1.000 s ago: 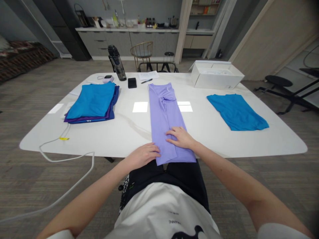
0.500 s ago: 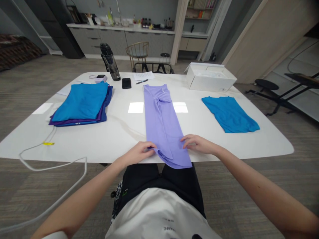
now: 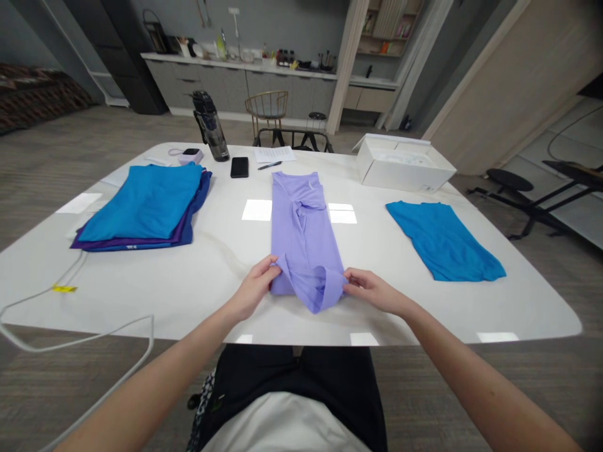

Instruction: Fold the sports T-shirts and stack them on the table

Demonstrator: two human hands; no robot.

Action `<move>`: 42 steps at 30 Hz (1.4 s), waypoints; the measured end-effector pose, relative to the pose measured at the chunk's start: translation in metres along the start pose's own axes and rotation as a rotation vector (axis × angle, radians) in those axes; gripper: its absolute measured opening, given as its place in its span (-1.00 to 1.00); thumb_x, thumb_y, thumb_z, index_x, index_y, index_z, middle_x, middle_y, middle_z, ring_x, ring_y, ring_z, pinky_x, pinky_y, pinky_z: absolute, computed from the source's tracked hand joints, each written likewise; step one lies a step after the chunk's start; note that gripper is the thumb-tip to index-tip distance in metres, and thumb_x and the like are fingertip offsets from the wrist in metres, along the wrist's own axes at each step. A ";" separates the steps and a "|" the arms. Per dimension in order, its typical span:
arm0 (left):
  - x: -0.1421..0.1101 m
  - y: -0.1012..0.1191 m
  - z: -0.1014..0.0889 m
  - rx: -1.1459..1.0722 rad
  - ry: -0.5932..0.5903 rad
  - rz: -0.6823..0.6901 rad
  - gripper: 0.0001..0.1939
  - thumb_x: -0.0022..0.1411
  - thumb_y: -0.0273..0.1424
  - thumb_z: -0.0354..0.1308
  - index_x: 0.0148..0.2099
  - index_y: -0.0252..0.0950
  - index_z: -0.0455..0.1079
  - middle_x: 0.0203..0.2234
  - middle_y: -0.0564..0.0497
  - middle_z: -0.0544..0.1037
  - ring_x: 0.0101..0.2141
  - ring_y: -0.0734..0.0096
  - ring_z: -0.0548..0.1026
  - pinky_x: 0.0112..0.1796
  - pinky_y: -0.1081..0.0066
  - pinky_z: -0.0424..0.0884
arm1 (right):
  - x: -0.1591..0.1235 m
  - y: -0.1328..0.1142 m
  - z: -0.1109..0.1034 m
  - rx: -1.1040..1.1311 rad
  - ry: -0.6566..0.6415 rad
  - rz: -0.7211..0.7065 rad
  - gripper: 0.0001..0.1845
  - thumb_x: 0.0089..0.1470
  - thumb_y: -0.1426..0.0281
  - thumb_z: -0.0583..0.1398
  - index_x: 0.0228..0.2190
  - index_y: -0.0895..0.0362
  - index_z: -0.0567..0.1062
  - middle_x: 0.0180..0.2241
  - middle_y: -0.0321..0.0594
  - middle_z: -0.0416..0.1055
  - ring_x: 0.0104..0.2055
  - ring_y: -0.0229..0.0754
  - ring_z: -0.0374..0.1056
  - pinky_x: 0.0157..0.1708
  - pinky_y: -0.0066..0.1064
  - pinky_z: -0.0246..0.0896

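The left hand (image 3: 254, 290) and the right hand (image 3: 372, 291) each pinched the near end of the lilac shirt (image 3: 301, 229), which lay between them on the white table (image 3: 141, 301).

This looks like an office kitchenette: grey cabinets (image 3: 226, 91) and a bookshelf (image 3: 389, 22) stand behind the white worktop (image 3: 221, 276).

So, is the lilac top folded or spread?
Folded: the lilac top lies in a narrow strip, near end lifted by the left hand and right hand.
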State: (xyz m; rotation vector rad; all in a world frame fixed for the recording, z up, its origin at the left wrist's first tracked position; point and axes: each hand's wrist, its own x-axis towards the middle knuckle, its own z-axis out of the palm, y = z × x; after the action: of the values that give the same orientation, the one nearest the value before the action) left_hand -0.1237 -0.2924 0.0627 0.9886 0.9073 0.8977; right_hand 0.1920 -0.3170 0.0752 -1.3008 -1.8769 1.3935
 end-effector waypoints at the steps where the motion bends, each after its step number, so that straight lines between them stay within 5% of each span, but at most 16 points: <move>1: 0.010 0.004 0.001 -0.066 0.034 0.019 -0.81 0.23 -0.24 0.23 -0.18 -0.23 0.42 -0.35 0.09 0.53 -0.33 0.45 0.45 -0.30 0.50 0.34 | 0.011 0.002 -0.004 0.093 0.046 0.050 -0.65 0.20 0.05 0.20 -0.27 0.09 0.49 -0.35 -0.25 0.46 -0.32 -0.18 0.34 -0.28 -0.35 0.25; 5: 0.058 0.013 -0.001 -0.197 0.212 -0.053 -0.78 0.08 -0.29 0.31 -0.23 -0.27 0.47 -0.33 0.02 0.61 -0.29 0.36 0.54 -0.26 0.44 0.42 | 0.060 0.021 -0.021 0.138 0.326 0.275 -0.52 0.10 -0.07 0.19 -0.39 0.11 0.45 -0.56 -0.35 0.32 -0.58 -0.30 0.14 -0.54 -0.43 0.04; 9: 0.085 0.007 -0.009 -0.047 0.273 -0.260 -0.67 -0.05 -0.31 0.43 -0.22 -0.33 0.53 -0.28 -0.13 0.67 -0.26 0.20 0.61 -0.24 0.33 0.48 | 0.090 0.033 -0.031 -0.074 0.410 0.416 -0.35 0.16 -0.18 0.01 -0.51 0.12 0.46 -0.57 -0.23 0.39 -0.63 -0.27 0.13 -0.59 -0.39 0.00; 16: 0.100 -0.002 -0.005 0.085 0.301 -0.155 -0.66 -0.02 -0.28 0.43 -0.19 -0.32 0.56 -0.25 -0.13 0.68 -0.20 0.08 0.63 -0.19 0.26 0.52 | 0.101 0.035 -0.026 -0.349 0.475 0.342 -0.61 -0.02 0.01 0.27 -0.50 0.08 0.46 -0.62 -0.30 0.38 -0.50 -0.16 0.31 -0.48 -0.39 0.07; 23: 0.103 0.011 -0.003 -0.334 0.053 -0.174 -0.51 0.09 -0.27 0.38 0.07 -0.24 0.49 -0.10 -0.10 0.66 -0.12 0.13 0.63 -0.03 0.18 0.52 | 0.101 0.033 -0.021 -0.070 0.510 0.017 -0.53 0.14 -0.14 0.12 -0.28 0.00 0.43 -0.46 -0.25 0.42 -0.37 -0.07 0.36 -0.42 -0.31 0.25; 32: 0.140 0.046 -0.011 -0.491 0.036 -0.257 -0.67 0.15 -0.34 0.30 -0.03 -0.31 0.53 -0.17 -0.11 0.68 -0.12 0.13 0.64 0.01 0.19 0.52 | 0.140 -0.008 -0.042 0.259 0.541 0.028 -0.60 0.15 -0.03 0.16 -0.17 0.01 0.34 -0.32 -0.27 0.45 -0.31 -0.14 0.36 -0.36 -0.38 0.29; 37: 0.190 0.072 -0.022 -0.361 0.085 -0.128 -0.65 0.12 -0.28 0.31 -0.06 -0.31 0.53 -0.20 -0.12 0.67 -0.17 0.16 0.62 -0.06 0.22 0.51 | 0.195 -0.016 -0.072 0.222 0.600 -0.021 -0.60 0.11 0.00 0.17 -0.17 0.03 0.39 -0.35 -0.27 0.48 -0.36 -0.14 0.34 -0.39 -0.37 0.26; 42: 0.262 0.067 -0.055 0.216 0.335 0.162 -0.75 0.09 -0.23 0.29 -0.27 -0.32 0.51 -0.39 -0.02 0.62 -0.28 0.23 0.55 -0.24 0.35 0.44 | 0.261 0.012 -0.106 -0.172 0.743 0.024 -0.67 0.08 0.07 0.18 -0.40 0.08 0.50 -0.44 -0.27 0.44 -0.43 -0.17 0.27 -0.37 -0.36 0.16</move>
State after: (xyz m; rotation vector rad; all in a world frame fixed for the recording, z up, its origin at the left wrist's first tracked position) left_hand -0.0963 -0.0181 0.0564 1.1275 1.2397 1.1421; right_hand 0.1646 -0.0371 0.0617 -1.6324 -1.4729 0.6134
